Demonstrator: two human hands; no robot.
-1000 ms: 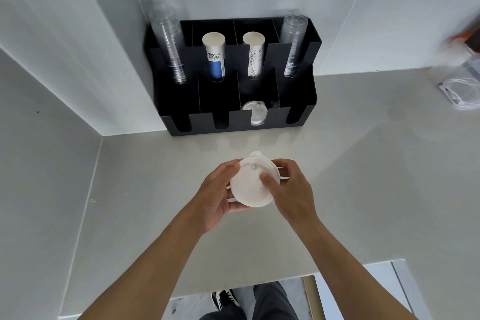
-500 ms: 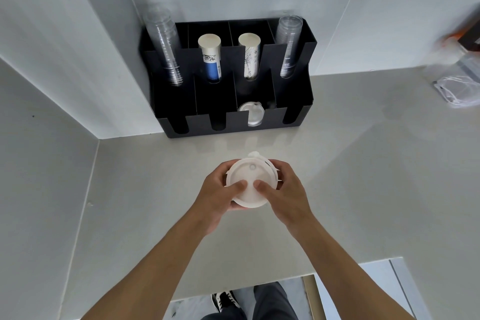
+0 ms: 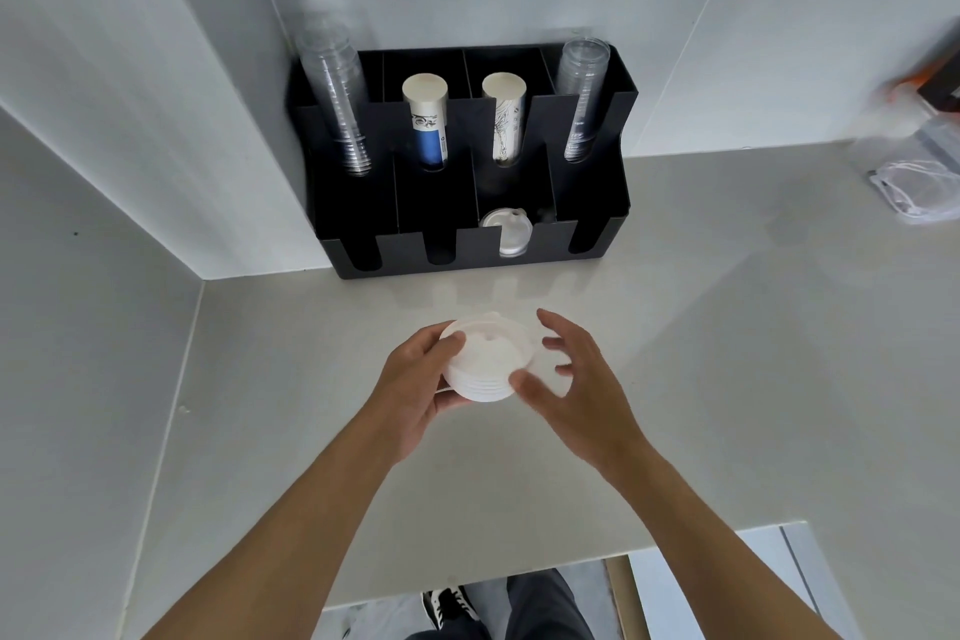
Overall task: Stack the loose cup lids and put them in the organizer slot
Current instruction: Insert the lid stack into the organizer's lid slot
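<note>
A stack of several white cup lids (image 3: 488, 361) is held above the pale counter. My left hand (image 3: 415, 382) grips its left side, thumb on the top rim and fingers under it. Just to the right of the stack, my right hand (image 3: 574, 379) has its fingers spread; the thumb tip is close to the stack's front edge, and contact cannot be told. The black organizer (image 3: 592, 203) stands in the back corner. Some white lids (image 3: 506, 234) lie in its third front slot from the left.
The organizer's back row holds two stacks of clear cups (image 3: 337, 109) and two paper cup stacks (image 3: 428, 125). A clear plastic bag (image 3: 919, 187) lies at the far right. The wall juts out at the left. The counter's front edge (image 3: 467, 587) runs below my forearms.
My right hand has let go of the lid stack and opened its fingers, moving slightly to the right. My left hand keeps the stack, now tilted a little.
</note>
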